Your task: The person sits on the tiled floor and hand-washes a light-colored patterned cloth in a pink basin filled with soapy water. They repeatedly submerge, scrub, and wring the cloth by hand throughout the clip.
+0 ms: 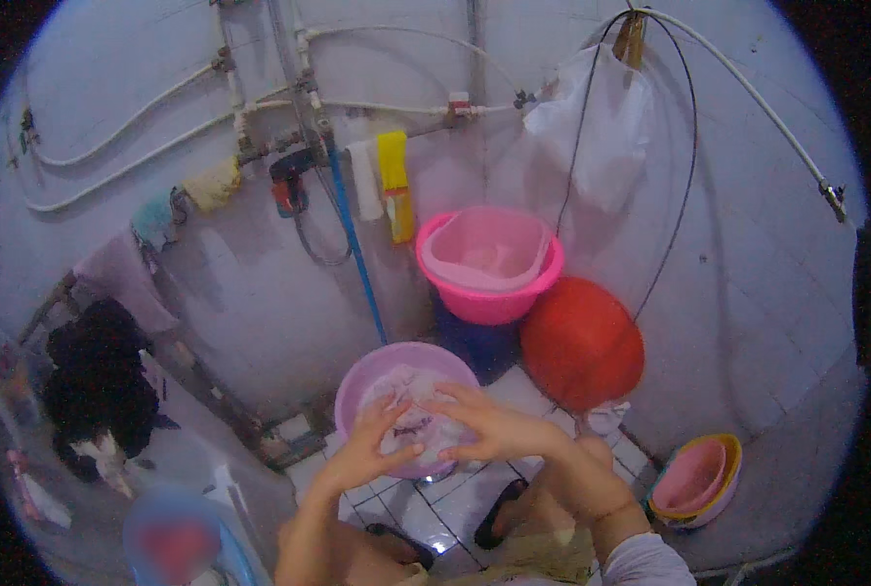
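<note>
My left hand (369, 444) and my right hand (487, 428) are together over a lilac basin (357, 383) on the tiled floor. Both grip a wet pale cloth (418, 422) that bunches between them above the basin. More of the cloth lies inside the basin, under my fingers. My forearms come up from the lower edge, and my knees are just below them.
A pink bucket (489, 262) stands on a dark blue tub beside an overturned red basin (582, 342). Stacked small bowls (697, 479) sit at the right. A blue-handled mop (355, 244), pipes and hanging cloths line the wall. Black sandals (499, 510) lie by my feet.
</note>
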Tool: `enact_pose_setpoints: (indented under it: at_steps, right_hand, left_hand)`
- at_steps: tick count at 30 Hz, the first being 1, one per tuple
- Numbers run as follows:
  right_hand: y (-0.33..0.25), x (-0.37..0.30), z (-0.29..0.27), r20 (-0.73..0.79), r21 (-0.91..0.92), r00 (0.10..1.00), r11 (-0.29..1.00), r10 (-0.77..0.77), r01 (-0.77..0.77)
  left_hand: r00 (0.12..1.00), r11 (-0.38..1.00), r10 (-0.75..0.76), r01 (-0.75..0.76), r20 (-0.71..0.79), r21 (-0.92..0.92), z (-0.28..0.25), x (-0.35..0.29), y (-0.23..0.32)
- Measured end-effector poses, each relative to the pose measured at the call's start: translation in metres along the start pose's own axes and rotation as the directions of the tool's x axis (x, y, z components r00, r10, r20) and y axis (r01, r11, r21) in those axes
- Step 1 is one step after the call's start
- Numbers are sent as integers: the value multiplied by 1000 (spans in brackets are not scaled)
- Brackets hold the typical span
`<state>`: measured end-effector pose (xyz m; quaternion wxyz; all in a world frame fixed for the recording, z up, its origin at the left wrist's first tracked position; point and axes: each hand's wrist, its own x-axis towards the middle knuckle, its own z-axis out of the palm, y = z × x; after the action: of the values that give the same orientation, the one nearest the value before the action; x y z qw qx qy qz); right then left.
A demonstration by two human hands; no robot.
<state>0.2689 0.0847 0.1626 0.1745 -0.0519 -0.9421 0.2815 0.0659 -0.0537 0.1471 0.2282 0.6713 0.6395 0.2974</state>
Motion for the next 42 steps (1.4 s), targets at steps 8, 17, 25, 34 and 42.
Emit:
enact_pose_setpoints:
  at_steps: [8,17,25,34,42]
  right_hand:
    - [21,30,50,-302,308,942,950,144,-47]
    - [80,55,119,-302,587,798,761,522,-275]
    - [64,25,84,-57,399,943,873,328,-279]
    - [74,8,59,-110,562,892,768,439,-309]
    - [50,29,51,-25,712,971,686,236,-148]
  left_hand:
    - [923,905,-224,78,-312,-419,45,32,-40]
    - [871,357,-478,72,-116,-931,62,44,-16]
    - [931,745,-336,171,-141,-644,47,27,-63]
    - [916,694,-393,237,-82,-680,30,16,-64]
    - [964,791,-213,73,-161,-608,32,24,-48]
